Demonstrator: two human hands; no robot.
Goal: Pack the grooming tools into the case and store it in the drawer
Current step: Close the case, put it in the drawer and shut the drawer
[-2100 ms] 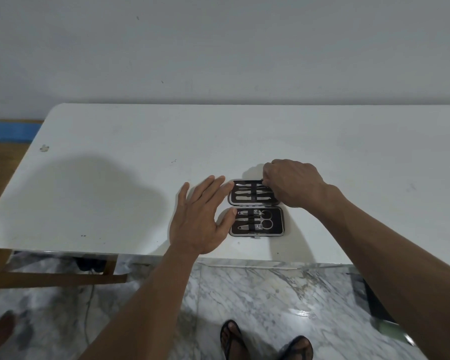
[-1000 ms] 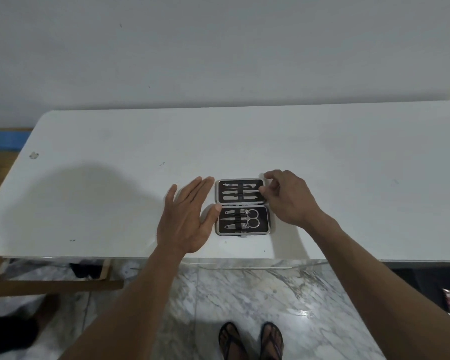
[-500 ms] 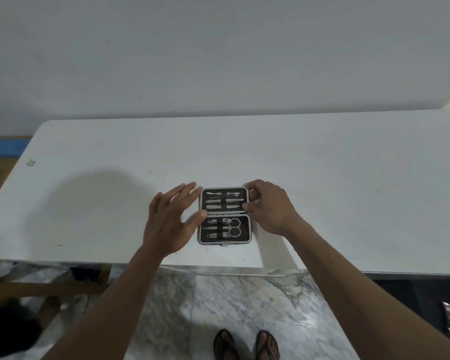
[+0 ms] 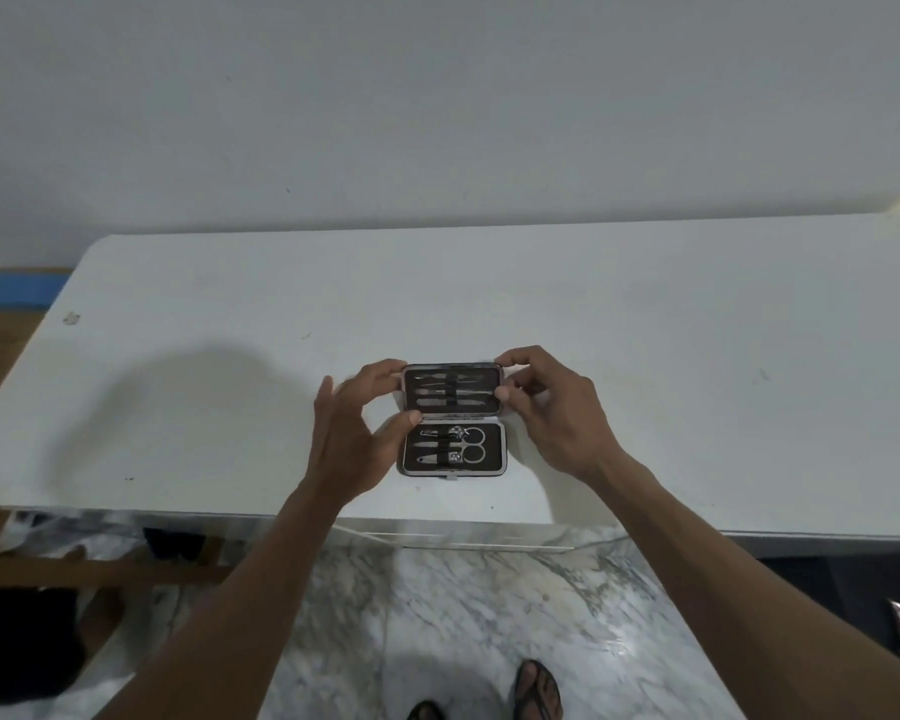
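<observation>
The case (image 4: 452,419) lies open at frame centre on the counter (image 4: 645,356), tools strapped in both halves. The left hand (image 4: 354,433) and right hand (image 4: 552,413) each pinch a side of the upper half, so closing seems next: fold it down evenly. No drawer shows.

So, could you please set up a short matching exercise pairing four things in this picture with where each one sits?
Things:
1. small silver scissors
2. left hand
3. right hand
4. white rectangular table

Places:
A. gripping the right edge of the case's far half
B. underneath the open dark grooming case
C. strapped in the case's near half
D. gripping the left edge of the case's far half

Pairs: 1-C, 2-D, 3-A, 4-B
</observation>
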